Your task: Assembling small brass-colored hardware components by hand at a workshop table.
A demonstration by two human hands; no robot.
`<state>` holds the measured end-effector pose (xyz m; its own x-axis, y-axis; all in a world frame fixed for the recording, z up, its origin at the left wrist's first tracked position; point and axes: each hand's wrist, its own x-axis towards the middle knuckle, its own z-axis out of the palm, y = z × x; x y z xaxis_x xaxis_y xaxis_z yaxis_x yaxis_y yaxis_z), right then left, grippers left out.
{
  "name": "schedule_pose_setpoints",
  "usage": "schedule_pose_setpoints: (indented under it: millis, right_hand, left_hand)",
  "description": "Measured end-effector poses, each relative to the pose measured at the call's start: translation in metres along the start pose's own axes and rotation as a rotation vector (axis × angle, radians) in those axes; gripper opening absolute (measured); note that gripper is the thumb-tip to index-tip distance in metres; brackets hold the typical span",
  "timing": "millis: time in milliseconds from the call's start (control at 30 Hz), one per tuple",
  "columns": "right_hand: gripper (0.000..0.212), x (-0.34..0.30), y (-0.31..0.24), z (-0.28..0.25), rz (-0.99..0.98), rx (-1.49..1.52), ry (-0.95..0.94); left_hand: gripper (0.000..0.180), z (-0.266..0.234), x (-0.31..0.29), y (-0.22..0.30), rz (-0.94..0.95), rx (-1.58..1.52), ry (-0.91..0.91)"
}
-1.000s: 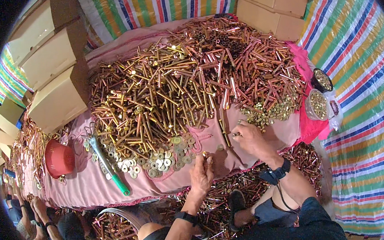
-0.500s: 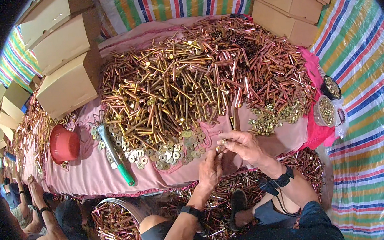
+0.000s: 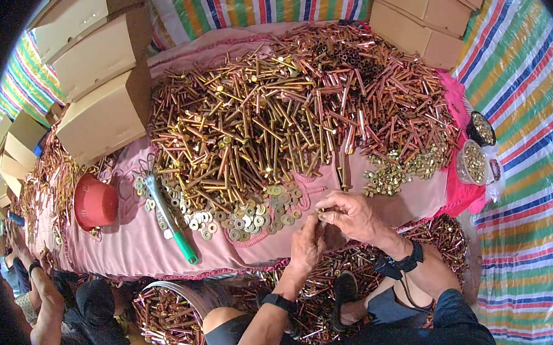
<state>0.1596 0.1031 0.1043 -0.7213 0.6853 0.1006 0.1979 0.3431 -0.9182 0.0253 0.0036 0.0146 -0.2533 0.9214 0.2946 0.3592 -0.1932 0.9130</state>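
Observation:
Above the front edge of the pink-covered table, my two hands meet fingertip to fingertip. My right hand (image 3: 353, 218) pinches a small brass-coloured piece (image 3: 322, 211), too small to tell exactly. Close beside it, my left hand (image 3: 306, 242) has its fingers curled together; whatever they hold is hidden. Just beyond the right hand, a single bolt (image 3: 344, 174) lies head toward me, apart from the big heap of brassy and coppery bolts (image 3: 253, 128). Flat washers (image 3: 248, 219) are spread left of my hands. Small brass nuts (image 3: 401, 171) lie in a loose pile to the right.
A green-handled tool (image 3: 175, 230) and a red bowl (image 3: 95, 201) stand left. Cardboard boxes (image 3: 104, 115) are stacked at both back corners. Tubs of small parts (image 3: 472, 162) sit at the right edge. Below is a bucket of bolts (image 3: 168, 320). Another person's arm (image 3: 46, 317) shows at far left.
My hands stay together at nearly the same place, the left fingers now more tucked under the right. The view has shifted slightly. The other person's arms at the left have moved.

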Motion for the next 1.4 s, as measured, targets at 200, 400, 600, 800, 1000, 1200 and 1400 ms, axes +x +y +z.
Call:
schedule_pose_setpoints:
  millis: [200, 400, 600, 800, 1000, 1200, 1400]
  right_hand:
    - [0.019, -0.005, -0.005, -0.001, -0.034, -0.061, 0.016]
    - [0.019, -0.007, -0.008, -0.001, -0.131, -0.196, 0.046]
    - [0.018, -0.009, -0.01, -0.001, 0.008, -0.132, 0.04]
    - [0.017, -0.008, -0.012, -0.002, -0.133, -0.223, 0.036]
    - [0.019, -0.005, -0.01, -0.009, -0.185, -0.21, 0.01]
    - [0.018, -0.003, -0.01, -0.005, -0.162, -0.17, 0.024]
    - [0.015, -0.009, -0.005, -0.004, 0.017, -0.098, 0.002]
  left_hand:
    - [0.028, -0.001, 0.0, -0.002, 0.013, 0.03, -0.02]
    - [0.033, -0.003, 0.0, -0.001, -0.016, 0.009, -0.032]
    - [0.045, -0.005, 0.0, 0.006, -0.031, -0.021, -0.049]
    - [0.043, -0.007, -0.005, -0.003, -0.04, 0.032, -0.074]
    - [0.034, 0.002, -0.003, -0.009, 0.034, -0.001, -0.037]
    - [0.033, -0.001, -0.006, -0.011, -0.019, -0.004, -0.062]
    - [0.037, -0.003, -0.008, -0.01, -0.041, 0.014, -0.108]
